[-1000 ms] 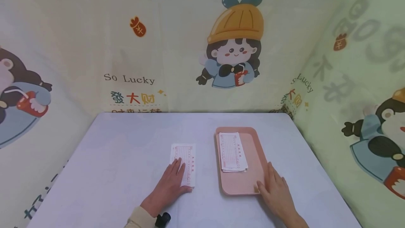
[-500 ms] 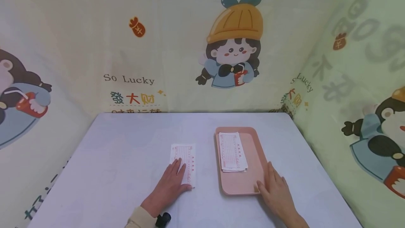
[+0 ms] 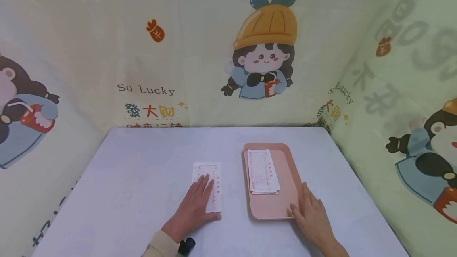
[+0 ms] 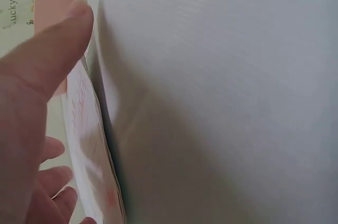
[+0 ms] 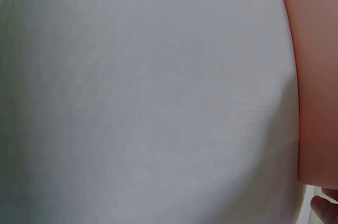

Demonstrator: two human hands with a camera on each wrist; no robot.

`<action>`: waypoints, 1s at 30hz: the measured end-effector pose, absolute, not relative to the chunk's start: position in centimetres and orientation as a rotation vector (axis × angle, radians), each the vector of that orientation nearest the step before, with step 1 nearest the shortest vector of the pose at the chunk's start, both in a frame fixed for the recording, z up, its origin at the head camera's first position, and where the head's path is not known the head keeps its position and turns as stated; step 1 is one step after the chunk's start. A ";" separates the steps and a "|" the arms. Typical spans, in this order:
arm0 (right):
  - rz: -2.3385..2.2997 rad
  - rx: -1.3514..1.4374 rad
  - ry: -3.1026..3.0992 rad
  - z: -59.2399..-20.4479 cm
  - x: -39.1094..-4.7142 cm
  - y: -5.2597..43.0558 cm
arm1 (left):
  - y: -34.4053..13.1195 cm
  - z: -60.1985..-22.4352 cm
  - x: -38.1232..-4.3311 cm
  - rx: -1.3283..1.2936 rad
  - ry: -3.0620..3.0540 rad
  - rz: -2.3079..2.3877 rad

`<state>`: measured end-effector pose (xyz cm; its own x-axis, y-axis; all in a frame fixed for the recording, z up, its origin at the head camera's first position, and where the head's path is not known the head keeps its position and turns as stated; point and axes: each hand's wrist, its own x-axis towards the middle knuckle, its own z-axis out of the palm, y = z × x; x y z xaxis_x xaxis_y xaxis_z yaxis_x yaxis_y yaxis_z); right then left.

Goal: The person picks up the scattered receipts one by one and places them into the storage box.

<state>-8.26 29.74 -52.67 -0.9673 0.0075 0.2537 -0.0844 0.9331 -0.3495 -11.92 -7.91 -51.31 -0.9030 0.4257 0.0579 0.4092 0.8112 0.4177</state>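
Note:
A small stack of white slips [image 3: 214,193] printed with red lines lies on the table, left of the tray. Over its lower left part is my left hand [image 3: 194,203], fingers extended and thumb stretched out by the near edge. In the left wrist view the fingers hover above or lightly touch the slips [image 4: 87,139]; which of these I cannot tell. A pink tray [image 3: 273,207] holds a second, slightly fanned pile of slips [image 3: 262,171] at its left. Against the tray's near right corner rests my right hand [image 3: 314,219], fingers fairly straight along the side, thumb at the rim.
The white table [image 3: 135,177] reaches back to a patterned cloth backdrop [image 3: 203,50], with cloth also along both sides. A black band [image 3: 186,246] is on the left wrist, beside a beige sleeve [image 3: 162,245].
My left hand has shifted slightly right and its fingers reach a bit farther over the slips; its thumb has slid past their near edge. The right hand and the tray stay put.

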 end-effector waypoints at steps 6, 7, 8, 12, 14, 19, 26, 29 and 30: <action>0.534 0.053 -2.842 -52.8 -8.2 29.7 | -7.7 -51.2 -12.1 0.681 2.884 0.656; 0.532 0.053 -2.841 -52.8 -8.2 29.8 | -7.6 -51.2 -12.2 0.682 2.882 0.641; 0.531 0.054 -2.840 -52.8 -8.2 29.8 | -7.6 -51.2 -12.2 0.681 2.881 0.627; 0.525 0.054 -2.836 -52.7 -8.2 29.8 | -7.6 -51.1 -12.2 0.671 2.868 0.598; 0.522 0.054 -2.838 -52.7 -8.2 29.8 | -7.6 -51.0 -12.1 0.661 2.850 0.610; 0.513 0.055 -2.848 -52.8 -8.2 29.8 | -7.7 -50.9 -12.0 0.643 2.837 0.638; 0.515 0.051 -2.847 -52.8 -8.2 29.8 | -7.6 -51.0 -12.1 0.636 2.872 0.586; 0.519 0.048 -2.849 -52.7 -8.2 29.8 | -7.5 -51.0 -12.2 0.669 2.904 0.525; 0.519 0.047 -2.851 -52.7 -8.2 29.8 | -7.4 -51.0 -12.2 0.681 2.916 0.504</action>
<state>-8.20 29.80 -52.72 -0.9700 0.0121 0.2428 -0.0743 0.9362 -0.3435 -12.20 -7.44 -51.00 -0.8943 0.4467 -0.0266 0.4119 0.8449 0.3412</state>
